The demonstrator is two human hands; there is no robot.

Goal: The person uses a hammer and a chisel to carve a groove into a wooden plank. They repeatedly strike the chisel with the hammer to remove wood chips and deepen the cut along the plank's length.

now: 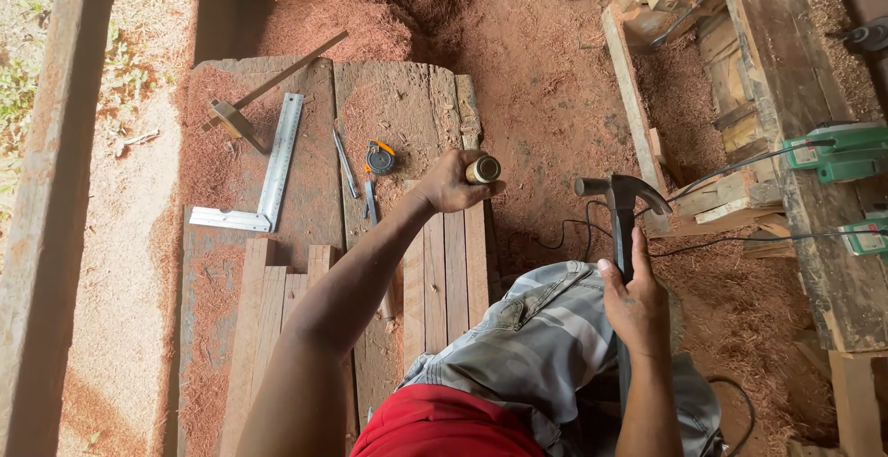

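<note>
Right hand (636, 304) gripped a claw hammer (622, 200) by its handle, head up, left hand (450, 182) clasped a small brass cylinder (482, 169) above the plank bench (305, 198).

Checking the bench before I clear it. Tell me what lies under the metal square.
The metal square lies flat on a worn plank bench dusted with red sawdust. Whatever is directly beneath its blade is covered.

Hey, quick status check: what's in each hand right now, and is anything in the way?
Left hand grips a small brass-coloured cylinder above the planks. Right hand holds a claw hammer, head up. Tape measure and square lie clear, off to the left.
</note>
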